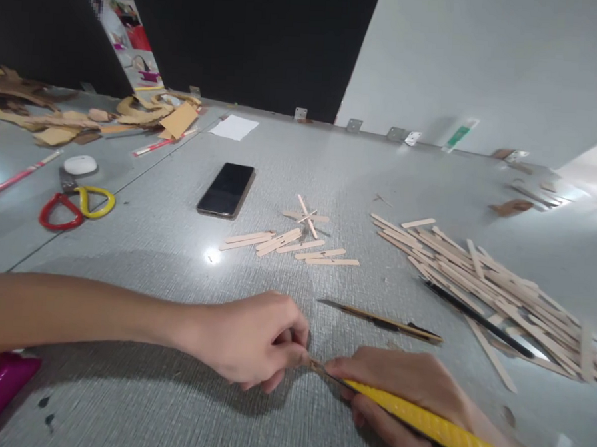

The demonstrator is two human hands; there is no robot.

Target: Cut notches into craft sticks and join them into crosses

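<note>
My left hand (260, 338) is closed in a pinch, with the tip of a small piece of wooden stick (314, 363) showing past its thumb and finger. A yellow utility knife (435, 421) lies in the grip of my right hand (413, 383), its blade meeting that piece. Just beyond my hands rests a thin craft knife (381, 319). Farther up the table are several short cut sticks (300, 245), plus a few crossed sticks (307, 216).
A pile of wooden sticks (495, 294) spreads on the right. Behind my left arm are a phone (226, 190), red-and-yellow scissors (74, 208) and a white mouse (80, 165). Cardboard scraps (58, 121) lie far left, and upright panels (258, 41) border the back.
</note>
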